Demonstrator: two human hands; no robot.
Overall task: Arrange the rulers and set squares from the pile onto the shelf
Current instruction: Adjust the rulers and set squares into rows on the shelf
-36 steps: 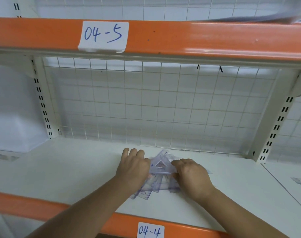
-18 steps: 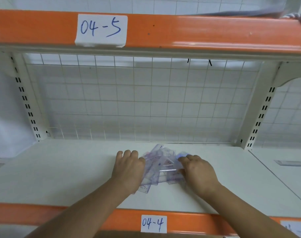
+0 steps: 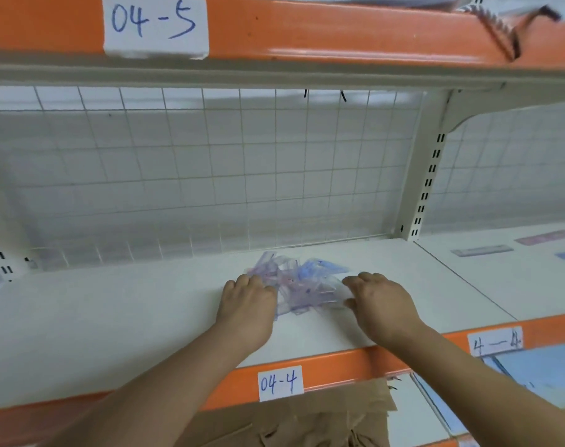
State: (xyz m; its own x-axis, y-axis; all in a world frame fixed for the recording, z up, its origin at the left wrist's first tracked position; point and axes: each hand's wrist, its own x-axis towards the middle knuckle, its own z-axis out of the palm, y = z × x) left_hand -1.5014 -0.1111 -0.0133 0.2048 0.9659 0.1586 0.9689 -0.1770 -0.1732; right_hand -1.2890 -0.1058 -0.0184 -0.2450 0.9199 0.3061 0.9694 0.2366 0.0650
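Probably to gather the pile of clear rulers and set squares (image 3: 302,280), both hands flank it. The left hand (image 3: 247,300) is at its 9 o'clock, fingers bent onto the edge; pinching or not, I cannot tell. The right hand (image 3: 380,298) is at 3 o'clock, fingers loosely spread, touching. The pile lies in the middle of the shelf (image 3: 113,317). Handwritten label "04-4" (image 3: 280,383) is at 6 o'clock, label "04-5" (image 3: 155,24) at 11.

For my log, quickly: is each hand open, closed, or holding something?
Left hand: open, touching the pile of clear plastic rulers and set squares.
Right hand: open, touching that pile.
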